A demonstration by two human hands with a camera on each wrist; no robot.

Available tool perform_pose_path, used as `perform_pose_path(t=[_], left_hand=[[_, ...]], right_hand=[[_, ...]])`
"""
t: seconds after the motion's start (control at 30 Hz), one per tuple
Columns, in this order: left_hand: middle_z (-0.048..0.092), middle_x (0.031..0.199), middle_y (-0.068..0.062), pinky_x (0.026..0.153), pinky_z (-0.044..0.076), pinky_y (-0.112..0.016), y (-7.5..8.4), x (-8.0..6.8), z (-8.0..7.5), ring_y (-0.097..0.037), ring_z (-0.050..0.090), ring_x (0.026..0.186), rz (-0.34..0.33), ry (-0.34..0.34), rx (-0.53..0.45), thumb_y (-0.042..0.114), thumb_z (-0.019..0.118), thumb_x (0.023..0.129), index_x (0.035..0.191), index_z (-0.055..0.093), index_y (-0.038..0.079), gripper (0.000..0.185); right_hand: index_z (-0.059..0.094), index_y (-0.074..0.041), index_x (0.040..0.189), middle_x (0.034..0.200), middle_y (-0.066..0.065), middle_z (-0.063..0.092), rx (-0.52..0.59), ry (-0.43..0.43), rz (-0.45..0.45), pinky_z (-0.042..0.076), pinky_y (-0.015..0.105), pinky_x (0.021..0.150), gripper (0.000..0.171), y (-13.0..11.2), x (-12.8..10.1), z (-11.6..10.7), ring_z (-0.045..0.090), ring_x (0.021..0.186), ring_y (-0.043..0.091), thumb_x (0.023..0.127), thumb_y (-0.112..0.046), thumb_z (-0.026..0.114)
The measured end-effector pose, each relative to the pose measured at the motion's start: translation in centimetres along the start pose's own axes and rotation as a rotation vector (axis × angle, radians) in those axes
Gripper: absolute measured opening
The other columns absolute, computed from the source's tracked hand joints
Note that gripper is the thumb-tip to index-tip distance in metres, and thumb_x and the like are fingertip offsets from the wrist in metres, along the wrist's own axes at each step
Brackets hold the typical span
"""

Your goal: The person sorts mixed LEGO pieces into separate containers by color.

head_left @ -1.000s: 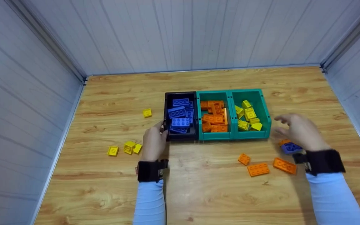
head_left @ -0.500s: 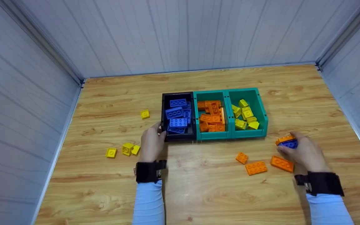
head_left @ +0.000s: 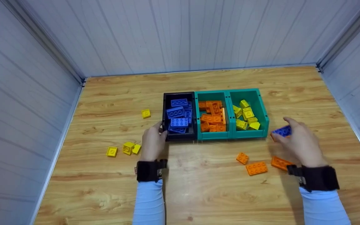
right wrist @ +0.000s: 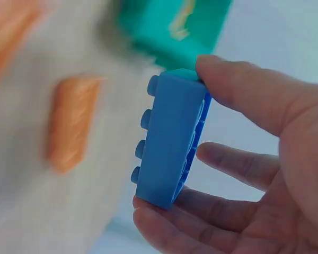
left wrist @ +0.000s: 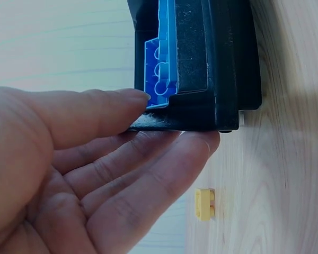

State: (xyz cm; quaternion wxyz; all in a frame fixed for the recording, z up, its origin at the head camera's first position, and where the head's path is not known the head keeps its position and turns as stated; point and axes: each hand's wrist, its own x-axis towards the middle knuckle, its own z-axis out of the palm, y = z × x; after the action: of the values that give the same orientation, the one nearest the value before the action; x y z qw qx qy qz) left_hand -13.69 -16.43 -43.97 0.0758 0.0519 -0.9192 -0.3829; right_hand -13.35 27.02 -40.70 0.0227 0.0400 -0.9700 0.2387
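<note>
My right hand (head_left: 303,144) holds a blue toy brick (right wrist: 172,137) by its ends, thumb on one and fingertips on the other, with its studs facing away from the palm. In the head view the brick is just right of the teal bin of yellow bricks, and a bit of an orange brick (head_left: 272,137) shows under its edge. My left hand (head_left: 152,143) grips the near left corner of the black bin (head_left: 180,137), thumb over the rim and fingers along the outside. Blue bricks (head_left: 179,122) lie in that bin.
Two teal bins (head_left: 215,135) join the black one, holding orange bricks (head_left: 212,118) and yellow bricks (head_left: 247,113). Several orange bricks (head_left: 257,168) lie at the front right. Loose yellow bricks (head_left: 128,147) lie on the left. Pale panels (head_left: 192,37) wall the table.
My right hand came down onto the blue brick beside the orange one, took hold of it and moved it away from me and slightly left. My left hand stays on the black bin.
</note>
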Motion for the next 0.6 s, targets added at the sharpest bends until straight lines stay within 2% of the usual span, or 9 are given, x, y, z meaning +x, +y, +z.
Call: perform_pose_path(t=[0.1, 0.27, 0.43, 0.5, 0.6], left_hand=[[0.071, 0.101, -0.018, 0.071, 0.055, -0.037, 0.0, 0.0, 0.0, -0.026, 0.067, 0.086, 0.0, -0.002, -0.003, 0.004, 0.065, 0.094, 0.134, 0.055, -0.01, 0.043], [0.071, 0.103, -0.018, 0.072, 0.056, -0.037, 0.0, 0.0, 0.0, -0.026, 0.068, 0.087, -0.011, -0.015, -0.018, 0.004, 0.065, 0.094, 0.135, 0.053, -0.01, 0.044], [0.071, 0.102, -0.016, 0.073, 0.056, -0.037, 0.1, 0.0, -0.2, -0.025, 0.067, 0.087, -0.018, -0.023, -0.022, 0.004, 0.064, 0.095, 0.136, 0.054, -0.007, 0.044], [0.071, 0.101, -0.015, 0.072, 0.056, -0.036, 0.2, 0.0, -0.1, -0.024, 0.067, 0.086, -0.022, -0.025, -0.024, 0.005, 0.064, 0.095, 0.137, 0.054, -0.006, 0.044], [0.07, 0.102, -0.015, 0.07, 0.056, -0.034, 0.2, 0.0, 0.0, -0.023, 0.067, 0.085, -0.039, -0.034, -0.032, 0.005, 0.064, 0.096, 0.138, 0.054, -0.005, 0.044]], right_hand=[[0.042, 0.004, 0.145, 0.128, 0.039, 0.05, 0.029, 0.009, -0.078, 0.043, 0.066, 0.086, 0.073, -3.4, 1.0, -0.2, 0.052, 0.108, 0.054, 0.088, -0.026, 0.077], [0.044, -0.003, 0.147, 0.135, 0.03, 0.05, 0.043, -0.06, -0.271, 0.047, 0.059, 0.092, 0.071, -9.6, 3.7, 0.8, 0.054, 0.113, 0.044, 0.088, -0.025, 0.077], [0.05, -0.005, 0.143, 0.138, 0.02, 0.05, -0.012, -0.163, -0.532, 0.044, 0.05, 0.101, 0.063, -15.7, 7.1, 3.4, 0.049, 0.123, 0.036, 0.089, -0.023, 0.076], [0.052, -0.005, 0.142, 0.142, 0.019, 0.049, -0.042, -0.218, -0.604, 0.04, 0.048, 0.106, 0.06, -17.7, 8.5, 4.8, 0.046, 0.129, 0.035, 0.09, -0.023, 0.076], [0.055, -0.006, 0.14, 0.147, 0.019, 0.045, -0.096, -0.303, -0.656, 0.033, 0.048, 0.112, 0.055, -19.9, 10.3, 6.8, 0.041, 0.135, 0.035, 0.091, -0.021, 0.074]])
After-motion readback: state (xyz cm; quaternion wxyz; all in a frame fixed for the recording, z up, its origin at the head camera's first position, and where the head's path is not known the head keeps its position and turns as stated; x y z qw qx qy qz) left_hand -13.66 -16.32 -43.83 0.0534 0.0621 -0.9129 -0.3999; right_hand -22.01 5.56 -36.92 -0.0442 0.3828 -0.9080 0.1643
